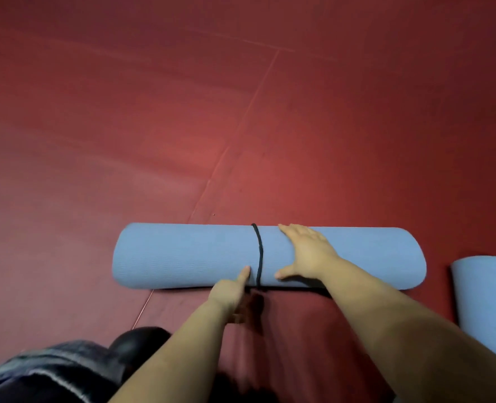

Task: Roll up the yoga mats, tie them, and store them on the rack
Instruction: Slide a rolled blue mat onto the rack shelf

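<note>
The rolled blue mat [188, 254] lies sideways across the lower middle of the frame, black cord [259, 254] around it. The right hand [307, 253] presses flat on top, fingers spread. The left hand [232, 289], nearer the cord's loose end, points one finger at the mat.

Right hand [309, 251] presses the corded [259, 254] blue mat roll [188, 254] flat.

Both forearms bare, no sleeves, no watch or rings seen on left hand [231, 292] or right hand [307, 251]. Lower left of frame: blue denim jeans [37, 370], faded w/ pale worn streaks, and a glossy black rounded shoe [137, 344] beside them.
</note>
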`<state>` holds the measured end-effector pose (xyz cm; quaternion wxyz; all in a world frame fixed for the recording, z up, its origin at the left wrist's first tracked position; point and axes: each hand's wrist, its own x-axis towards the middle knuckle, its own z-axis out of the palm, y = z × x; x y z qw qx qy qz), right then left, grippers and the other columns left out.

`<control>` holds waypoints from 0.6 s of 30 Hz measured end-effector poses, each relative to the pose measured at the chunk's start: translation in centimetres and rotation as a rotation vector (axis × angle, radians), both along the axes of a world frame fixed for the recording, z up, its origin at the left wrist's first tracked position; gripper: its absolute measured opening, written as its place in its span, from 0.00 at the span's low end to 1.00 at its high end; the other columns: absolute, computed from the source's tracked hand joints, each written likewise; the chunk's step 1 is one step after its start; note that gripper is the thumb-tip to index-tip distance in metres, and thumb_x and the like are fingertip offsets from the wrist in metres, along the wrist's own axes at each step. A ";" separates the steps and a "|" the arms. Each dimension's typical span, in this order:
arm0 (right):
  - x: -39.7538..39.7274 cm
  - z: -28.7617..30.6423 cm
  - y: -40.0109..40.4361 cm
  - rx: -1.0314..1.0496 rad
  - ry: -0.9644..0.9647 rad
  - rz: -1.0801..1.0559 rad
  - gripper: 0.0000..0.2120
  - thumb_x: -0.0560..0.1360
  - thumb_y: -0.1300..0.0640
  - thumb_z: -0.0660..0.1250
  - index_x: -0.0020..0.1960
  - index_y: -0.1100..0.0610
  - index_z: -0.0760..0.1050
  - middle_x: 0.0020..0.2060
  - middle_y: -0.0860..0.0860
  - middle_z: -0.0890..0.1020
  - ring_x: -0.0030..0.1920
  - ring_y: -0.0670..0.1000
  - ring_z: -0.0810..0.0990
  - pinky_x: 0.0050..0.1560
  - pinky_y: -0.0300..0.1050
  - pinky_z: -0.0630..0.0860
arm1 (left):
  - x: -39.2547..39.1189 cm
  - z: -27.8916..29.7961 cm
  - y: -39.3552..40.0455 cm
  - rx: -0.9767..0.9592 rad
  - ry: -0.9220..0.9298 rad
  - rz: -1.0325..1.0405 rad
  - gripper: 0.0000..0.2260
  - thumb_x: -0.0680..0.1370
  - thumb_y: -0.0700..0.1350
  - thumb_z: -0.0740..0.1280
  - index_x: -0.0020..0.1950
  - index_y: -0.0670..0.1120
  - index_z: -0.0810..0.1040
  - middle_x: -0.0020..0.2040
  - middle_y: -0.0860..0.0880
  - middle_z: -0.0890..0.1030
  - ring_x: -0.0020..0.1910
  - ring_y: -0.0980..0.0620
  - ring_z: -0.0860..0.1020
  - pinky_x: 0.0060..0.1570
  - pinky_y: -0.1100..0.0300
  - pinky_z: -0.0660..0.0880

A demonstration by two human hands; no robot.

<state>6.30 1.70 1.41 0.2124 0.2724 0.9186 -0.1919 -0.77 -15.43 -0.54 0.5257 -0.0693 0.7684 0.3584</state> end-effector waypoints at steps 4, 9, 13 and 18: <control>3.0 0.7 0.6 0.096 -0.078 -0.018 0.52 0.65 0.39 0.74 0.78 0.48 0.46 0.77 0.52 0.50 0.76 0.52 0.49 0.75 0.49 0.49 | 0.3 1.1 -1.3 -0.127 0.699 -0.588 0.14 0.77 0.58 0.63 0.49 0.49 0.79 0.50 0.48 0.82 0.53 0.47 0.79 0.50 0.59 0.73; 4.0 0.4 -0.6 0.132 -0.040 -0.048 0.50 0.67 0.40 0.73 0.77 0.48 0.45 0.77 0.53 0.48 0.76 0.53 0.47 0.75 0.49 0.46 | -1.7 2.4 -0.9 -0.037 1.105 -0.841 0.29 0.73 0.58 0.68 0.70 0.50 0.64 0.67 0.49 0.67 0.65 0.49 0.67 0.61 0.57 0.65; 3.5 -0.6 -1.2 0.156 -0.040 -0.041 0.54 0.66 0.40 0.73 0.77 0.51 0.40 0.77 0.54 0.43 0.76 0.54 0.41 0.75 0.51 0.41 | -4.4 2.1 0.0 -0.276 1.004 -1.088 0.51 0.68 0.62 0.71 0.77 0.46 0.42 0.78 0.44 0.44 0.76 0.44 0.45 0.73 0.50 0.48; 2.0 -1.7 0.1 0.184 -0.021 0.001 0.55 0.62 0.41 0.77 0.76 0.55 0.46 0.76 0.53 0.48 0.76 0.53 0.44 0.75 0.52 0.41 | -5.8 -1.0 0.1 -0.441 1.084 -1.227 0.56 0.66 0.64 0.71 0.76 0.46 0.36 0.76 0.42 0.44 0.75 0.40 0.45 0.72 0.44 0.46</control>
